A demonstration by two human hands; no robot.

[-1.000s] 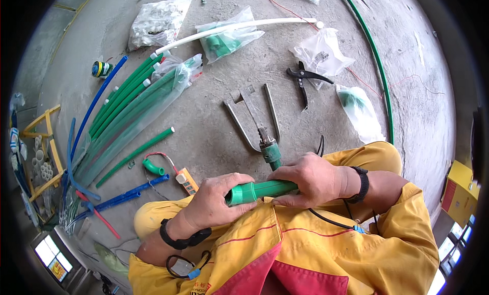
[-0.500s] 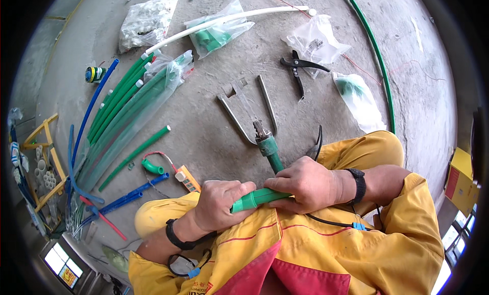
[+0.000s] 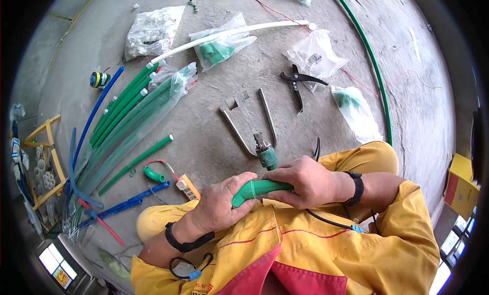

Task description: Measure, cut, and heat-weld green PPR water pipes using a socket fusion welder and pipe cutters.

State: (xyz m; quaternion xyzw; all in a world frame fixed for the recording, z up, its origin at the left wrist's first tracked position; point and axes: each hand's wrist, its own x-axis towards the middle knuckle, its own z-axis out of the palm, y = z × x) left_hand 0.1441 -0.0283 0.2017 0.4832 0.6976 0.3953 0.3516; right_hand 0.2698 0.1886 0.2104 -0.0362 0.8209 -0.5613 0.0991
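Observation:
My left hand [image 3: 227, 197] is closed around a green plastic pipe fitting [image 3: 244, 194]. My right hand [image 3: 304, 181] grips the green pipe [image 3: 273, 186] that meets this fitting, its fingers wrapped over the far end. A thin raised ring shows where the two parts join. The piece lies sideways just above my lap. Directly beyond my right hand stands a green pipe-welding tool [image 3: 266, 156] with a metal tip, by a U-shaped metal stand [image 3: 236, 127]. My right hand hides part of the tool.
Green pipes [image 3: 125, 111] in clear plastic lie at left, beside blue pipes [image 3: 94, 111]. A power strip [image 3: 188, 186], green elbow [image 3: 154, 175] and short green pipe [image 3: 136, 163] sit nearer. Black pipe cutters [image 3: 297, 83] and bags of fittings [image 3: 219, 50] lie farther off.
My hands have shifted slightly, and more of the fitting and its join now shows between them. Both hands keep their grip. The view has tilted, so the floor items sit lower.

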